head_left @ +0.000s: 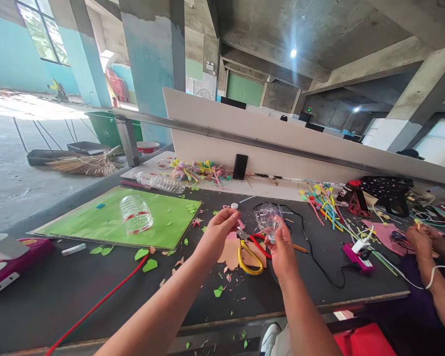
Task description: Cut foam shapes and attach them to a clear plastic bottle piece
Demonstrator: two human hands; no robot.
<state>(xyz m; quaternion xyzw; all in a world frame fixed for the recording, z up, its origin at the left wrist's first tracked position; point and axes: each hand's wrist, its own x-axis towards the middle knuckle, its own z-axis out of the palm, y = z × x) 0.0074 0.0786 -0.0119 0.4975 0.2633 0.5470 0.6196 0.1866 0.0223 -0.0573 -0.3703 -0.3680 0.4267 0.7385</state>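
My right hand (284, 249) is closed around the neck of a cut-off clear plastic bottle top (267, 215), its wide cut end facing up and away. My left hand (222, 225) is raised to its left, with thumb and fingertips pinched together. A white bottle cap (234, 205) shows just above those fingertips; I cannot tell whether it is held or lies behind them. Between and below my hands, scissors (249, 264) with yellow and red handles rest on peach-coloured paper (228, 254). The other cut bottle piece (135, 215) stands on a green sheet (107, 222).
Paper scraps (150, 265) litter the dark table (107, 296). A clear bottle (161, 183), bundled craft stems (198, 170) and a phone (240, 166) are along the back. A power strip (358, 257) with cables lies right, near another person's hands (422, 240). A red cord (100, 301) crosses the left side.
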